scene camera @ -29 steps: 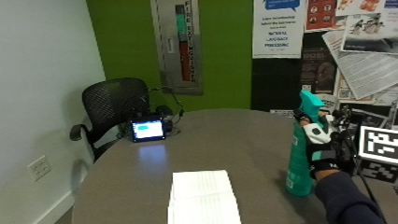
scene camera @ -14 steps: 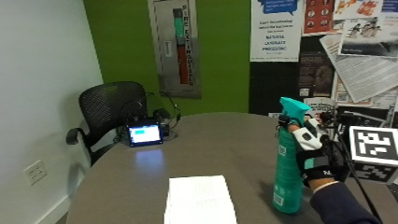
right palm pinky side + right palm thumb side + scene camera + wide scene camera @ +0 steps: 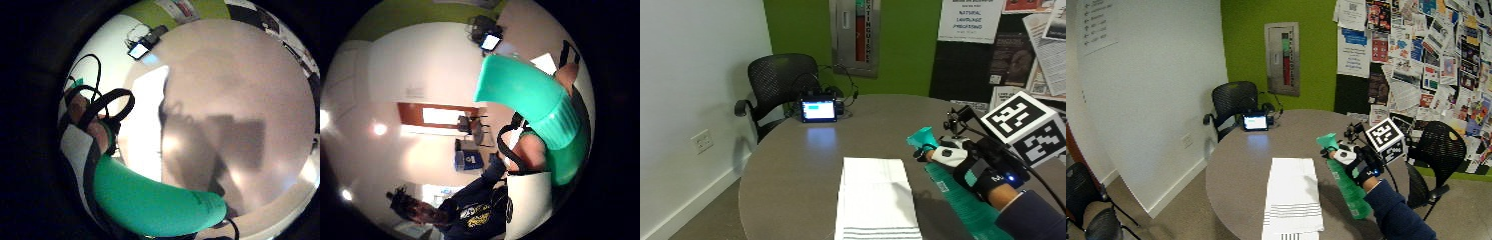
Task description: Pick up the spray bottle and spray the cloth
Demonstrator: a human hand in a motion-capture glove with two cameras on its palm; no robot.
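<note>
Gripping the green spray bottle (image 3: 959,192) in our gloved right hand (image 3: 979,167), we tilted its nozzle toward the white cloth (image 3: 874,197).

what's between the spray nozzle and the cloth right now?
Nothing: bare tabletop separates the spray bottle nozzle from the cloth, clearest in the outside view.

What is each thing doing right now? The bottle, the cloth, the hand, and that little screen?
spray bottle: held off the table, tilted, nozzle toward the cloth.
cloth: lying flat on the table, folded long.
gloved right hand: gripping the bottle's neck.
small screen: switched on, glowing.
office chair: empty.
</note>
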